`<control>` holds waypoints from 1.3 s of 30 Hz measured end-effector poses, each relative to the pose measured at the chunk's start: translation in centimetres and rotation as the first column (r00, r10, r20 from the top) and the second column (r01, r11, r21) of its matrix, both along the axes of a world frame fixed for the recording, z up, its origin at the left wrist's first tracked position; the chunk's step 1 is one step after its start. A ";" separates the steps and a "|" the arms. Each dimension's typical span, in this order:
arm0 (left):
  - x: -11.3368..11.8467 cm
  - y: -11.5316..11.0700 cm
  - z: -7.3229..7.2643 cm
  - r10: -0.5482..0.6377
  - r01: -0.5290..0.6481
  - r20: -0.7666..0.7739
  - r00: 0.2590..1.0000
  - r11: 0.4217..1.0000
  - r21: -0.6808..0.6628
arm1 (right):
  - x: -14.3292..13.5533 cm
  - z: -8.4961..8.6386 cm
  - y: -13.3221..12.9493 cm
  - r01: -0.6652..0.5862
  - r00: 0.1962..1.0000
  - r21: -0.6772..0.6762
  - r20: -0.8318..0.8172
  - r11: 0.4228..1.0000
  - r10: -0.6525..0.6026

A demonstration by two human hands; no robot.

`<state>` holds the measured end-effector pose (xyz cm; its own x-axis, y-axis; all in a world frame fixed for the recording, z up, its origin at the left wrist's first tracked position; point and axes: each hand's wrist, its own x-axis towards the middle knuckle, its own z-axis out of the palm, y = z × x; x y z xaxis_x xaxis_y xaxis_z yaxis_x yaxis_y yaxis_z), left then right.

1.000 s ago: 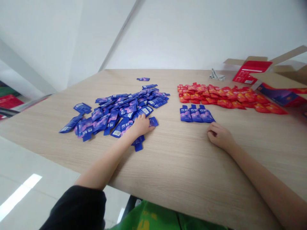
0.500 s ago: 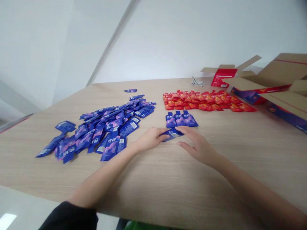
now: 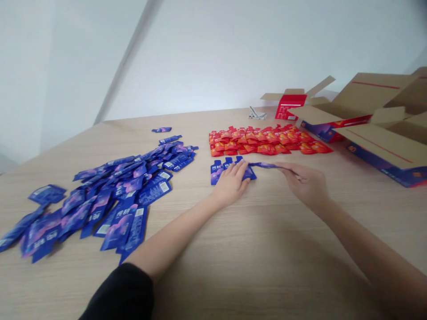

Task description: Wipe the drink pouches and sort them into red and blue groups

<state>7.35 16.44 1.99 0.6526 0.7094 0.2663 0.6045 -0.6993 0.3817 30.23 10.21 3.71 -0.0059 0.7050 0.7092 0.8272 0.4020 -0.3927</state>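
Note:
Three overlapping blue sachets (image 3: 216,174) lie in a short row with their narrow necks pointing away from me. My left hand (image 3: 231,183) rests across that row, fingers stretched out, covering much of it. Just to the right, my right hand (image 3: 308,184) pinches one end of another blue sachet (image 3: 266,166), seen nearly edge-on. The far end of this sachet reaches the right side of the row, close to my left fingertips. A loose heap of blue sachets (image 3: 133,186) spreads over the left of the table, some face up, some showing barcodes.
Behind the row, red sachets (image 3: 267,141) lie overlapped in a long band. Open cardboard boxes (image 3: 376,164) stand at the right, with a smaller red box (image 3: 289,106) and folded white paper (image 3: 256,114) at the back. A wall (image 3: 207,53) closes off the far side.
My left hand has let go of the sachet and moved onto the row. My right hand has gone right, now pinching that sachet, which has turned edge-on. The view has shifted right.

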 end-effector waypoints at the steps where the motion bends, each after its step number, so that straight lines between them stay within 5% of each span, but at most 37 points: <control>1: 0.2 0.4 -0.9 0.013 -0.011 -0.057 0.998 0.999 0.037 | 0.5 -0.8 0.8 0.007 1.000 0.044 0.003 0.999 -0.007; 6: -0.3 1.6 -4.7 -0.009 0.033 -0.215 0.977 0.994 0.107 | 1.7 -6.1 5.2 -0.153 0.969 -0.053 0.187 0.987 0.160; 11: -0.7 1.5 -5.2 -0.008 0.044 -0.238 0.971 0.988 0.146 | 1.8 -9.5 7.5 -0.129 0.928 -0.199 0.320 0.971 0.189; 18: -0.3 1.3 -5.2 0.008 0.033 -0.245 0.969 0.986 0.164 | 1.2 -9.6 6.5 -0.064 0.920 -0.166 0.373 0.984 0.123; 22: -1.6 0.2 -3.5 0.057 -0.014 -0.257 0.965 0.986 0.164 | 1.2 -8.1 5.6 -0.028 0.918 -0.077 0.394 0.997 0.057; 25: -5.5 -1.9 -0.8 0.187 -0.134 -0.261 0.947 0.969 0.208 | 1.8 -7.5 5.0 0.020 0.905 0.047 0.423 0.999 -0.038; 27: -9.5 -4.0 1.1 0.378 -0.303 -0.275 0.884 0.911 0.280 | 2.3 -7.6 4.7 -0.002 0.887 0.098 0.460 0.995 -0.044; 30: -16.4 -7.5 2.7 0.705 -0.612 -0.352 0.616 0.709 0.350 | 2.1 -8.2 4.2 -0.081 0.857 0.102 0.515 0.991 0.017; 32: -20.6 -9.7 2.7 0.802 -0.752 -0.431 0.412 0.567 0.336 | 1.4 -8.4 3.8 -0.099 0.836 0.085 0.547 0.991 0.036; 34: -23.7 -11.4 1.9 0.822 -0.830 -0.487 0.294 0.473 0.297 | 0.3 -8.5 3.5 -0.115 0.820 0.066 0.569 0.991 0.057; 36: -25.4 -12.4 0.9 0.814 -0.858 -0.513 0.274 0.448 0.253 | -0.9 -8.6 3.3 -0.144 0.810 0.053 0.580 0.988 0.087; 39: -25.8 -13.1 -0.1 0.795 -0.847 -0.498 0.346 0.493 0.199 | -2.4 -8.7 2.8 -0.164 0.812 0.035 0.573 0.986 0.115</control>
<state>-18.50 3.35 1.90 -0.2678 0.9626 0.0410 0.9554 0.2708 -0.1176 27.81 13.02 -5.00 -0.5181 0.6071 0.6025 0.8254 0.5395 0.1662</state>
